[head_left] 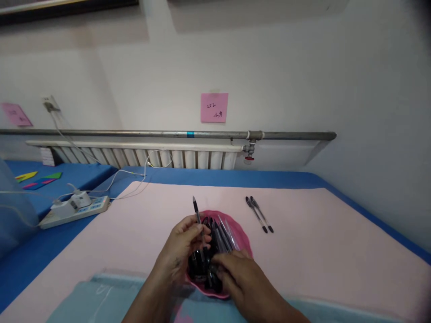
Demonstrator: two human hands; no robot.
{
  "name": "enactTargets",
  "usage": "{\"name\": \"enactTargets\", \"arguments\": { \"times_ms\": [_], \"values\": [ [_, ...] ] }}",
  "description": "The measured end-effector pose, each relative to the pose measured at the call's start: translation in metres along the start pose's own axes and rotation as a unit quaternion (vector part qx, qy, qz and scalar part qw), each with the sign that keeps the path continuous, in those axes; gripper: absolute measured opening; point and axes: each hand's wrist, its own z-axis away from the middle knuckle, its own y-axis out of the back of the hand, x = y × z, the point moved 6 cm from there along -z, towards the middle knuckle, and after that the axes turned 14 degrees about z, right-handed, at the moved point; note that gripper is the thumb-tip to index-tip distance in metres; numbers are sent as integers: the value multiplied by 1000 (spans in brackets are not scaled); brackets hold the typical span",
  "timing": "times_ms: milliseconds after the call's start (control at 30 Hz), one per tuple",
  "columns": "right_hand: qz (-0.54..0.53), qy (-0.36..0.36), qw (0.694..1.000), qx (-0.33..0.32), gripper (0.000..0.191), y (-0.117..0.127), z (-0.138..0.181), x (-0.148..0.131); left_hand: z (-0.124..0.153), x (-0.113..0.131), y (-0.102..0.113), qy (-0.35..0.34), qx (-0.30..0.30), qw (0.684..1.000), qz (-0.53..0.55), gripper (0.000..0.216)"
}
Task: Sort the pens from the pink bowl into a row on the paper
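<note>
A pink scalloped bowl (243,234) stands in front of me, filled with black pen caps (198,268) and clear pen barrels (224,237). My left hand (186,240) is over the bowl's left side and pinches a clear-barrelled pen (198,218) with a black grip, its tip pointing up and away from me. Inside the bowl's near right part, the fingers of my right hand (240,273) are closed among the black pieces. What they grip is partly hidden. Right of the bowl, two capped pens (261,214) lie side by side on the pink mat.
The pink mat (319,233) covers a blue table, with light blue cloth (97,296) along the near edge. A power strip (97,205) with chargers and white cables lies to the left. Behind are a radiator (188,158), a pipe and a wall with a pink note (214,107).
</note>
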Motion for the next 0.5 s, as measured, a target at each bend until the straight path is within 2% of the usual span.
{"name": "enactTargets", "arguments": {
  "times_ms": [67,133,200,300,367,500],
  "values": [
    [-117,-39,991,54,26,10,1,9,0,0,0,-3,-9,1000,-20,25],
    [-239,-88,962,98,23,19,2,21,0,0,-1,-1,-20,999,-41,25],
    [-358,-137,915,125,19,23,3,32,0,-1,-3,8,-32,998,-59,26],
    [-519,-165,830,118,17,20,2,37,2,-6,-7,32,-52,995,-82,29],
    [-565,-166,799,123,24,18,0,38,4,-9,-10,52,-73,991,-100,33],
    [-559,-177,790,180,29,23,-1,44,7,-16,-12,78,-96,983,-133,39]
  ]
}}
